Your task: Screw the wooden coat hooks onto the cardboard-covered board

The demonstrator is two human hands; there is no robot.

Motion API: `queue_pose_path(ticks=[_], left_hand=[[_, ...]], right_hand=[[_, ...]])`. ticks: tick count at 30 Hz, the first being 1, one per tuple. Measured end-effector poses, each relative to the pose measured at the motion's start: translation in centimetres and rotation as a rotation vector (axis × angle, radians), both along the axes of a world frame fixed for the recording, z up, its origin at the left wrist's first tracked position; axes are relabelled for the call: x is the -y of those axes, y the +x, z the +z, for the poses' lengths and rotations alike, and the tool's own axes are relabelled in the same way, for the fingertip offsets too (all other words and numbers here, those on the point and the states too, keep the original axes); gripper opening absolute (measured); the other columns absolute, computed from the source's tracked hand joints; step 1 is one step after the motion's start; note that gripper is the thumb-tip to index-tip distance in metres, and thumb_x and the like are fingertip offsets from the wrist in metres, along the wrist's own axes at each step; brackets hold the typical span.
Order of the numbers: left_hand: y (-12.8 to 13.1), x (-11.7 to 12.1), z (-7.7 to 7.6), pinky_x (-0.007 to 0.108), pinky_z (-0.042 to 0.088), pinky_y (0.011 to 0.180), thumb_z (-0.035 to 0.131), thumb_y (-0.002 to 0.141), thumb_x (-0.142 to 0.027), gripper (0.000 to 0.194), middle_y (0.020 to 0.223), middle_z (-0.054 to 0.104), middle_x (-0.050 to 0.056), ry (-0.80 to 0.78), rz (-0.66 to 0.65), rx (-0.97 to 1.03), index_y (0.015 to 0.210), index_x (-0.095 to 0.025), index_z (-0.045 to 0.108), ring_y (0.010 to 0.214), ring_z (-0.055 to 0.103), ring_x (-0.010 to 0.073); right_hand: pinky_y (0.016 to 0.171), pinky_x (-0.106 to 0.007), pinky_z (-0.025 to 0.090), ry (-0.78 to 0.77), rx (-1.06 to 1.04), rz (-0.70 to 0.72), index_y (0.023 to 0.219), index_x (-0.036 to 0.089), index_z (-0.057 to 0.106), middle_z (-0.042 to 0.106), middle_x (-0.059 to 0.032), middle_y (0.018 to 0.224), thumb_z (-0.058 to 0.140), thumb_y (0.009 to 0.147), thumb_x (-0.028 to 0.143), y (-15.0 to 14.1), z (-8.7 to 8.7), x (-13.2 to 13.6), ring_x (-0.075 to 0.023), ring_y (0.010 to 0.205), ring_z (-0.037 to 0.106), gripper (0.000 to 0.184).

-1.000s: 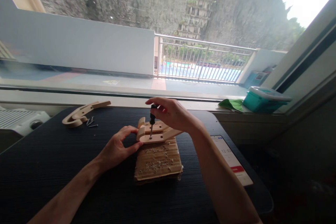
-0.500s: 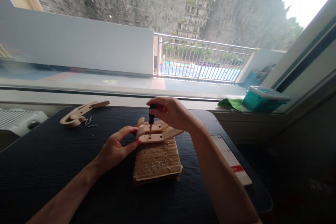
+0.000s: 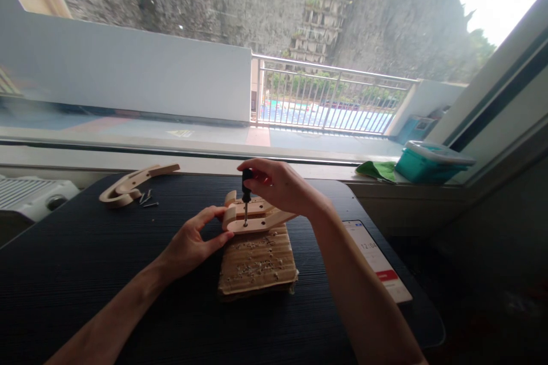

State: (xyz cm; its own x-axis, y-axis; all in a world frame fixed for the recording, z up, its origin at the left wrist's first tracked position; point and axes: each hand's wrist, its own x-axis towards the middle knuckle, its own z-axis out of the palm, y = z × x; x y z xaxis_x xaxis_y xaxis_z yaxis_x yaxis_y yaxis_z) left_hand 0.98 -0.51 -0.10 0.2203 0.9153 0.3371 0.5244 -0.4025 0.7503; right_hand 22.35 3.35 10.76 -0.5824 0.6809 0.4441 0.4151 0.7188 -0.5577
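My right hand (image 3: 278, 182) grips the black handle of a screwdriver (image 3: 246, 191), which stands upright. Its tip sits in a hole near the left end of a pale wooden hook (image 3: 254, 224). Thumb and fingers of my left hand (image 3: 199, 236) close round the curled left end of that hook. Just behind lies a second wooden hook (image 3: 252, 206), partly covered by my right hand. Both rest on a block of corrugated cardboard (image 3: 259, 265) pitted with small holes. A screw under the tip is too small to make out.
At the table's back left lie more wooden hooks (image 3: 124, 187) beside several loose screws (image 3: 148, 198). A phone (image 3: 377, 262) lies on the dark table (image 3: 180, 313) by my right forearm. A teal box (image 3: 430, 164) and a green cloth (image 3: 377, 170) sit on the windowsill.
The screwdriver stays upright in the same hole, with only a slight shift of my right fingers on its handle. My left thumb has slid slightly right along the hook.
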Motion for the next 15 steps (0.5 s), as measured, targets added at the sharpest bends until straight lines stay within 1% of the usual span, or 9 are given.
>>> queue_pose_path(ticks=[3, 5, 9, 15], left_hand=[[-0.04, -0.15, -0.41, 0.032, 0.049, 0.092, 0.064, 0.074, -0.042, 0.042, 0.108, 0.067, 0.005, 0.033, -0.005, 0.0, 0.109, -0.02, 0.059, 0.102, 0.062, 0.022], [-0.02, -0.14, -0.53, 0.033, 0.05, 0.091, 0.063, 0.074, -0.041, 0.041, 0.106, 0.067, 0.005, 0.049, 0.007, -0.003, 0.109, -0.02, 0.059, 0.101, 0.063, 0.0219], [0.17, 0.07, -0.29, 0.032, 0.051, 0.09, 0.062, 0.074, -0.04, 0.039, 0.103, 0.068, 0.005, 0.064, 0.015, -0.005, 0.107, -0.019, 0.06, 0.098, 0.064, 0.0217], [0.24, 0.19, -0.19, 0.032, 0.051, 0.089, 0.062, 0.074, -0.04, 0.038, 0.102, 0.068, 0.004, 0.057, 0.021, -0.011, 0.106, -0.019, 0.059, 0.096, 0.063, 0.0212]], right_hand=[[0.062, -0.025, 0.04, -0.005, 0.001, -0.002, 0.112, 0.018, 0.062, 0.059, 0.0002, 0.075, 0.05, 0.085, 0.023, -0.11, -0.05, 0.03, -0.0087, 0.065, 0.051, 0.03], [0.063, -0.025, 0.04, -0.017, -0.004, 0.001, 0.11, 0.017, 0.062, 0.06, -0.0004, 0.076, 0.05, 0.084, 0.022, -0.15, -0.04, 0.07, -0.009, 0.067, 0.052, 0.029], [0.064, -0.024, 0.041, -0.036, 0.006, 0.009, 0.111, 0.016, 0.061, 0.059, -0.0002, 0.075, 0.05, 0.082, 0.02, -0.1, 0.01, 0.16, -0.0091, 0.068, 0.053, 0.031], [0.059, -0.025, 0.037, 0.006, 0.04, -0.058, 0.103, 0.016, 0.06, 0.054, 0.0026, 0.07, 0.057, 0.081, 0.025, 0.33, 0.18, 0.08, -0.0081, 0.062, 0.047, 0.025]])
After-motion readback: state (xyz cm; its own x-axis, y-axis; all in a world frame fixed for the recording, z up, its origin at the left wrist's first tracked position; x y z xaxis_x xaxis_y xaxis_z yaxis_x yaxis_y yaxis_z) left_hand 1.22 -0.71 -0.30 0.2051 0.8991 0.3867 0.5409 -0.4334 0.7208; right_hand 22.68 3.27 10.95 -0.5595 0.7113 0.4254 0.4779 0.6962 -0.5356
